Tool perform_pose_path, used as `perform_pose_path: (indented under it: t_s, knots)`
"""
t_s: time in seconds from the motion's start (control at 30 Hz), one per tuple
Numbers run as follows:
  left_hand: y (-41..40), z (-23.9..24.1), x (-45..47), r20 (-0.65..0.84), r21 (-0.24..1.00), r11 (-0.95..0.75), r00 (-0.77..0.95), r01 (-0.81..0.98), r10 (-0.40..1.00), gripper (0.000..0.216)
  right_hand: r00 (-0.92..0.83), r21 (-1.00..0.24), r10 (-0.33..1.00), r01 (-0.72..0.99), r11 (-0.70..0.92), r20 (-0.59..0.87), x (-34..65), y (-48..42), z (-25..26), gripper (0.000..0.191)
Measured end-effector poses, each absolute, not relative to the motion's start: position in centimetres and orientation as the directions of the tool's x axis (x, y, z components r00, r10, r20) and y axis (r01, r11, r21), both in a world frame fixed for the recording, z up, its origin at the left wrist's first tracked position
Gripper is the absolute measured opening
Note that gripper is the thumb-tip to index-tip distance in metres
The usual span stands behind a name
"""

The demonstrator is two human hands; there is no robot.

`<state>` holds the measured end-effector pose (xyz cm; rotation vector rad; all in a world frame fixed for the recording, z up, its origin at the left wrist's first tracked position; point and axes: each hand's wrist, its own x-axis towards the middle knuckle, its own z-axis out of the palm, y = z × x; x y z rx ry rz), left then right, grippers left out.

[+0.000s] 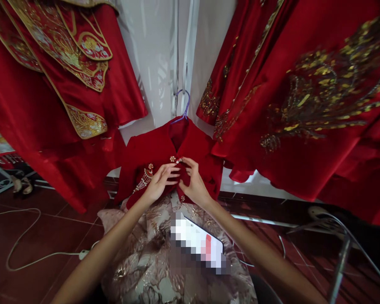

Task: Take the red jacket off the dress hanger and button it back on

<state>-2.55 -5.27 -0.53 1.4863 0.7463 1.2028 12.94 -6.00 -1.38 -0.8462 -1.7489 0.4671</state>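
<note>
A small red jacket (152,150) hangs on a purple hanger (184,105) in front of me, over a pale embroidered skirt (145,261). My left hand (161,179) pinches the jacket's front edge just below the collar. My right hand (193,181) pinches the same spot from the other side, its fingertips at a gold bead button (175,159). A gold tassel ornament (145,175) hangs on the jacket to the left of my hands.
A phone (199,245) lies against the skirt below my wrists. Large red robes with gold embroidery hang at left (50,76) and right (304,93). A white cable (25,249) runs over the dark floor; a metal stand (338,261) is at lower right.
</note>
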Motion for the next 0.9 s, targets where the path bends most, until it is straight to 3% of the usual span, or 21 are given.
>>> perform_pose_path:
  t_s: [0.17, 0.3, 0.43, 0.6, 0.73, 0.9]
  knots:
    - [-4.8, -2.2, -3.4, 0.218, 0.976, -0.209, 0.216, -0.064, 0.952, 0.045, -0.102, -0.817, 0.895, 0.375, 0.438, 0.433, 15.8, -8.4, -2.9, 0.043]
    - [-4.2, -2.8, -3.6, 0.165, 0.986, -0.163, 0.121, -0.030, 0.979, 0.051, -0.016, -0.857, 0.883, 0.234, 0.460, 0.469, 17.0, -9.4, -0.2, 0.031]
    - [-4.5, -3.2, -4.4, 0.211, 0.977, -0.214, 0.146, 0.007, 0.967, 0.044, -0.255, -0.870, 0.859, 0.105, 0.481, 0.444, 16.2, -10.6, 2.6, 0.027]
    - [-3.9, -3.7, -7.6, 0.474, 0.871, -0.421, -0.214, 0.253, 0.854, 0.039, -0.452, -0.881, 0.804, 0.078, 0.466, 0.386, 14.1, -10.1, 2.3, 0.021]
    - [-3.1, -4.1, -8.8, 0.388, 0.917, -0.369, -0.135, 0.151, 0.912, 0.039, -0.413, -0.863, 0.809, 0.095, 0.496, 0.419, 12.0, -8.0, 1.5, 0.020]
    - [-3.0, -4.2, -8.3, 0.344, 0.939, -0.344, -0.166, 0.031, 0.924, 0.030, -0.327, -0.835, 0.821, 0.140, 0.532, 0.468, 9.7, -5.3, 0.4, 0.021]
